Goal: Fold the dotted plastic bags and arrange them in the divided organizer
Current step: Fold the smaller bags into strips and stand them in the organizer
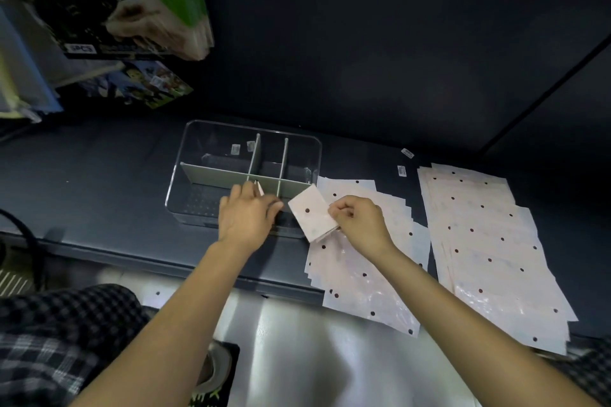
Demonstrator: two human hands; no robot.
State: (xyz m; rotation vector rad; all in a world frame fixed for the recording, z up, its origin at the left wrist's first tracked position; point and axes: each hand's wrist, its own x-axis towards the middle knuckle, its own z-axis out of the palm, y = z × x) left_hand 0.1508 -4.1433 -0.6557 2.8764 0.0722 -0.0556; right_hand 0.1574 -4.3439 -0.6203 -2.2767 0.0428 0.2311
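A clear plastic organizer with grey dividers stands on the dark bench. My left hand reaches over its near compartment, fingers down inside, with a thin pale edge showing at the fingertips; what that edge is I cannot tell. My right hand pinches a folded dotted bag, a small pale square held tilted just right of the organizer. Under that hand lies a stack of flat dotted bags. A second, larger stack lies further right.
Toy boxes and a green package hang at the upper left. Two small labels lie on the bench behind the stacks. My checked-trousered knee and a shoe are below the bench edge, over a shiny floor.
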